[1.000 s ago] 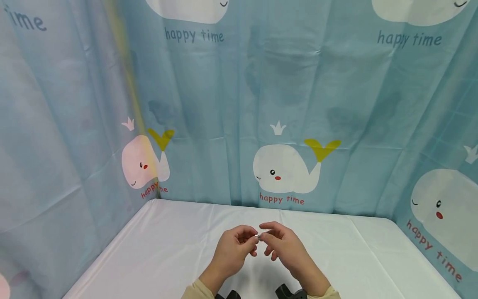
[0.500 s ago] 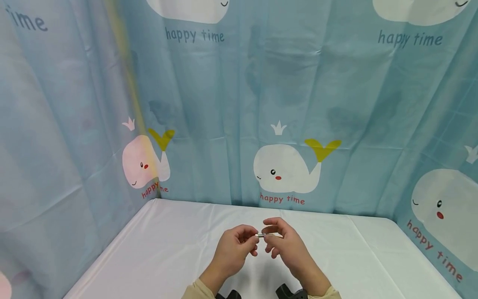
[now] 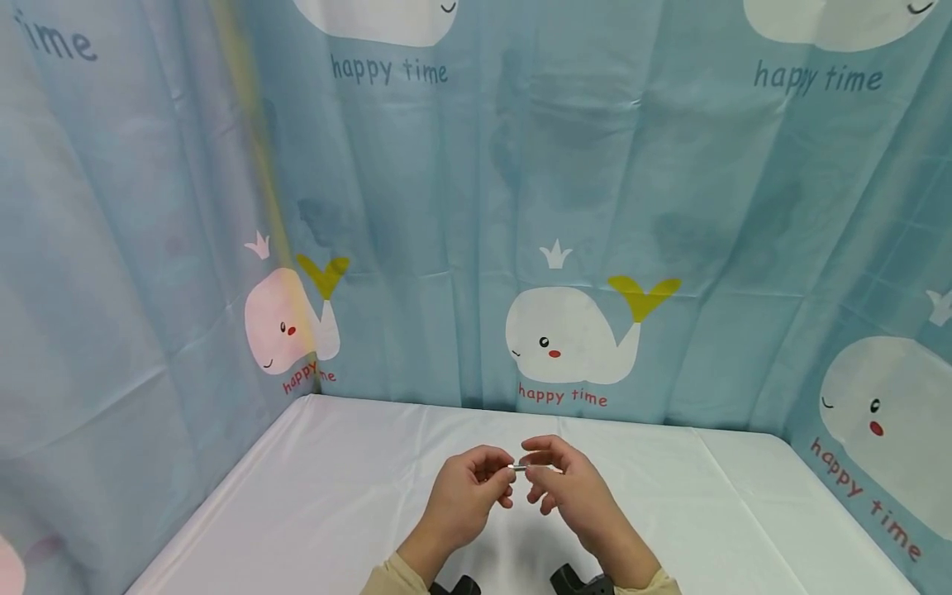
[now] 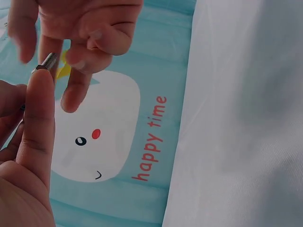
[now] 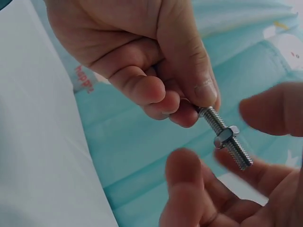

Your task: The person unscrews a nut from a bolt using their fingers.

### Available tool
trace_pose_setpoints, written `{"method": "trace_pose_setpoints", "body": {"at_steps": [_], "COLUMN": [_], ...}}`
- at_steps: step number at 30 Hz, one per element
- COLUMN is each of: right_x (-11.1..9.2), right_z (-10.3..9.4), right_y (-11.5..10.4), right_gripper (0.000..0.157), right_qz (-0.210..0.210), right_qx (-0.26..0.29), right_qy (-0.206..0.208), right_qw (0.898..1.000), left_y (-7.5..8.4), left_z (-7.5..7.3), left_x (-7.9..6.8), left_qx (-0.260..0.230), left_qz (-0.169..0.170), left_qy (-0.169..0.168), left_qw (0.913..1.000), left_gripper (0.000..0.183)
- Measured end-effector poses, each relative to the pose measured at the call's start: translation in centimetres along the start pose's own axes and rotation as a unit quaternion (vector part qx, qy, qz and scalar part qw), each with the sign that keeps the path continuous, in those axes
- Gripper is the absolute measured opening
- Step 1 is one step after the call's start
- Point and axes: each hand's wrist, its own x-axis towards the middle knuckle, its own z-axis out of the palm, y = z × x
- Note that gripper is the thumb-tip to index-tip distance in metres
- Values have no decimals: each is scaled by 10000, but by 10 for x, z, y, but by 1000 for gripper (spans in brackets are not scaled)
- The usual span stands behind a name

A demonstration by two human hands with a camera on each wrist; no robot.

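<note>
My left hand (image 3: 464, 500) pinches one end of a small silver threaded bolt (image 5: 216, 122) between thumb and forefinger; that end is hidden in the grip. A hex nut (image 5: 226, 136) sits partway along the thread, and bare thread shows beyond it. In the left wrist view, the bolt (image 4: 49, 60) sticks up past the left thumb (image 4: 40, 104). My right hand (image 3: 573, 492) is around the bolt's free end. Its fingers are spread, with gaps between the nut and the nearer fingertips (image 5: 183, 163); whether a finger behind the bolt touches it, I cannot tell.
Both hands are above a white cloth-covered table (image 3: 312, 496). A blue curtain (image 3: 416, 330) with whale prints hangs along the back and sides. Black wrist devices (image 3: 580, 581) show below both hands at the bottom edge.
The right fingers have drawn back slightly to the right and spread from the bolt, so more of it shows. The left hand has stayed almost still with its grip.
</note>
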Motion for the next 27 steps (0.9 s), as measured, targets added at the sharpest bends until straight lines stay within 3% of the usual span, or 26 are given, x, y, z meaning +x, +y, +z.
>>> {"method": "trace_pose_setpoints", "body": {"at_steps": [5, 9, 12, 16, 21, 26, 27], "right_x": [0, -1, -2, -2, -3, -2, -2], "right_z": [-1, -1, 0, 0, -1, -1, -1], "right_y": [3, 0, -2, -3, 0, 0, -1], "right_gripper": [36, 16, 32, 30, 45, 22, 24], "right_qz": [125, -84, -145, 34, 100, -58, -95], "right_qx": [-3, 28, 72, 67, -89, -7, 3], "right_qy": [-132, -22, 81, 47, -138, -109, -72], "right_qw": [9998, 10000, 9998, 10000, 9998, 9999, 9999], "left_y": [1, 0, 0, 0, 1, 1, 1], "left_z": [0, -1, -1, -2, -1, -2, -2], "left_x": [0, -1, -1, -1, -2, -2, -2], "left_qx": [47, 55, -3, -40, -30, -4, -4], "left_qz": [20, 73, 60, 37, 72, 106, 113], "left_qy": [8, -6, -17, 0, -2, -3, 1], "left_qw": [10000, 10000, 10000, 10000, 10000, 9999, 9999], "left_gripper": [8, 7, 6, 6, 6, 6, 6]}}
